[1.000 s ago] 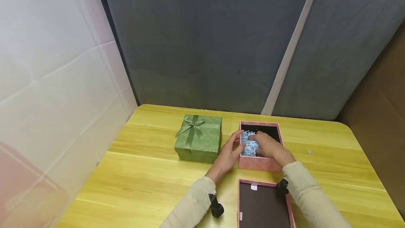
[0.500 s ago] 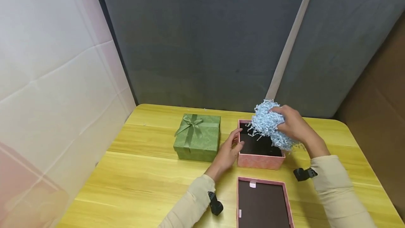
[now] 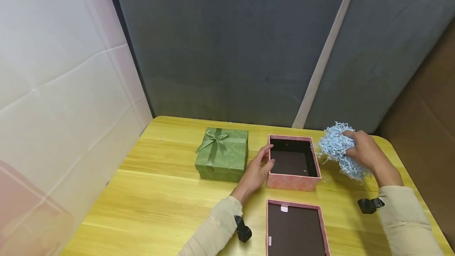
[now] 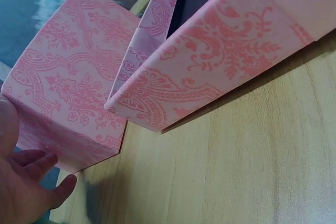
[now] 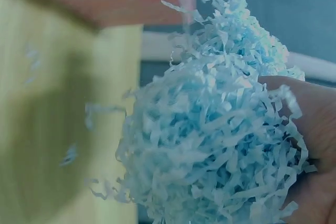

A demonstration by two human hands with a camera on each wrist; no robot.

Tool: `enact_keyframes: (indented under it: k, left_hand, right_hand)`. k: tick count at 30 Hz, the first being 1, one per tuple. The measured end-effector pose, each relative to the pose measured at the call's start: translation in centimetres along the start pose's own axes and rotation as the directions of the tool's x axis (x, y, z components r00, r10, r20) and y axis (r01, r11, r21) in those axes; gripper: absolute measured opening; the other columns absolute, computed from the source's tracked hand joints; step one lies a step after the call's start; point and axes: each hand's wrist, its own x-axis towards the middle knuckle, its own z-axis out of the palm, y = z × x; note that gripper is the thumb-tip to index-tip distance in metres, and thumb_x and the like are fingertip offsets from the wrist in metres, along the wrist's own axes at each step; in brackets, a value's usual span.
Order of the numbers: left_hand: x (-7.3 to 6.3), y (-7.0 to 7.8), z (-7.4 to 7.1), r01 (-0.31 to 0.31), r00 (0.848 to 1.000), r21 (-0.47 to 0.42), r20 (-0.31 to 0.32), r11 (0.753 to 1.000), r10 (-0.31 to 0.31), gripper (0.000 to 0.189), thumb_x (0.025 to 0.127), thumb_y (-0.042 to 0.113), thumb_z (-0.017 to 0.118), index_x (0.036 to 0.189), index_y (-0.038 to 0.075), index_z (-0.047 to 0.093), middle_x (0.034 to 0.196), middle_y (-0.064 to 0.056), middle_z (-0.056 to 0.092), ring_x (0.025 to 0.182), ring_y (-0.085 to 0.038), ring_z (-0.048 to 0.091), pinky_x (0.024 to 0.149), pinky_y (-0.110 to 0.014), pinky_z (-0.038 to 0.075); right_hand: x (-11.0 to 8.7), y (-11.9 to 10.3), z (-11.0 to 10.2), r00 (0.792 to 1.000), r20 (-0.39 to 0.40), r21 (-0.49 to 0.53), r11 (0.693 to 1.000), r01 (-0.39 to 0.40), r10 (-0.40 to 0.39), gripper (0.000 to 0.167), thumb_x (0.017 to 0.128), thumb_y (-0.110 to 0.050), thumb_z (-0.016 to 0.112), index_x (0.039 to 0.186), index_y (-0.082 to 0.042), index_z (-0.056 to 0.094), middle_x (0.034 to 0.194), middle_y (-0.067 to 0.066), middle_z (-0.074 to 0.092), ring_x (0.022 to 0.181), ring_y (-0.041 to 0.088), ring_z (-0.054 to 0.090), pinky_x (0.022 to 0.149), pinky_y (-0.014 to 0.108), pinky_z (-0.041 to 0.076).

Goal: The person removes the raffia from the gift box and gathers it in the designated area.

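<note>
My right hand [image 3: 366, 151] grips a big clump of light blue shredded paper [image 3: 339, 147], held above the table to the right of the pink box. The shreds [image 5: 210, 145] fill much of the right wrist view and cover most of the fingers. The pink box [image 3: 293, 182] stands with its top off, showing a dark inside with a few tiny scraps. My left hand [image 3: 254, 175] rests at the box's left side, fingertips by the rim, without gripping it. In the left wrist view, that hand [image 4: 26, 182] lies beside the patterned pink wall [image 4: 79, 61] with fingers loosely bent.
A green gift box [image 3: 224, 155] with a ribbon bow stands left of the pink box. The pink lid [image 3: 296, 228] lies inside-up in front. Loose paper bits dot the yellow wooden table [image 3: 160, 200]. A grey curtain [image 3: 231, 50] hangs behind.
My right hand has lifted the shredded paper out of the pink box and carried it to the right. The left hand has stayed at the box's left side.
</note>
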Motion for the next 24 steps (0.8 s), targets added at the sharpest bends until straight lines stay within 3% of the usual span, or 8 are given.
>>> enact_keyframes:
  k: [2, 5, 10, 17, 24]
  left_hand:
    - [0.1, 0.0, 0.2, 0.000, 1.000, 0.009, 0.004, 1.000, 0.000, 0.051, 0.108, 0.021, 0.054, 0.157, 0.022, 0.043, 0.151, -0.021, 0.052, 0.137, -0.035, 0.053, 0.112, -0.048, 0.044]
    - [0.2, 0.0, 0.3, -0.001, 1.000, 0.029, 0.003, 1.000, 0.001, 0.051, 0.109, 0.022, 0.054, 0.158, 0.023, 0.043, 0.149, -0.021, 0.054, 0.137, -0.035, 0.053, 0.111, -0.048, 0.045]
    - [0.4, -0.1, 0.3, 0.008, 1.000, 0.040, -0.003, 0.999, -0.008, 0.051, 0.108, 0.023, 0.054, 0.158, 0.024, 0.043, 0.148, -0.020, 0.056, 0.137, -0.035, 0.053, 0.110, -0.048, 0.046]
    - [0.1, -0.2, -0.1, 0.004, 1.000, 0.045, 0.005, 0.999, -0.004, 0.052, 0.108, 0.023, 0.055, 0.158, 0.023, 0.042, 0.148, -0.020, 0.056, 0.137, -0.034, 0.053, 0.110, -0.046, 0.046]
    - [0.1, 0.0, -0.2, 0.007, 1.000, 0.050, 0.013, 0.999, -0.008, 0.053, 0.108, 0.024, 0.055, 0.159, 0.025, 0.041, 0.151, -0.018, 0.053, 0.138, -0.034, 0.053, 0.112, -0.047, 0.044]
  right_hand:
    - [-0.4, 1.3, 0.8, 1.000, 0.010, -0.020, 1.000, -0.005, 0.006, 0.058, 0.085, 0.009, 0.066, 0.138, 0.020, 0.047, 0.135, 0.048, 0.045, 0.110, 0.057, 0.052, 0.091, 0.069, 0.048]
    - [-0.7, 2.7, 2.0, 0.999, 0.045, -0.032, 0.999, -0.012, 0.014, 0.058, 0.084, 0.007, 0.068, 0.137, 0.021, 0.048, 0.132, 0.048, 0.046, 0.107, 0.056, 0.054, 0.086, 0.066, 0.051]
    - [-0.8, 3.9, 3.5, 0.995, 0.096, -0.050, 0.999, -0.012, 0.017, 0.059, 0.083, 0.005, 0.070, 0.136, 0.020, 0.049, 0.130, 0.048, 0.048, 0.113, 0.059, 0.053, 0.088, 0.066, 0.050]
    - [-1.3, 4.1, 5.2, 0.986, 0.162, -0.045, 0.999, -0.025, 0.032, 0.060, 0.084, 0.000, 0.073, 0.137, 0.018, 0.050, 0.128, 0.046, 0.048, 0.115, 0.059, 0.050, 0.096, 0.070, 0.045]
    - [-1.8, 3.6, 5.3, 0.969, 0.238, -0.062, 0.996, -0.057, 0.070, 0.072, 0.086, -0.016, 0.077, 0.145, 0.010, 0.045, 0.138, 0.049, 0.038, 0.125, 0.065, 0.038, 0.097, 0.077, 0.040]
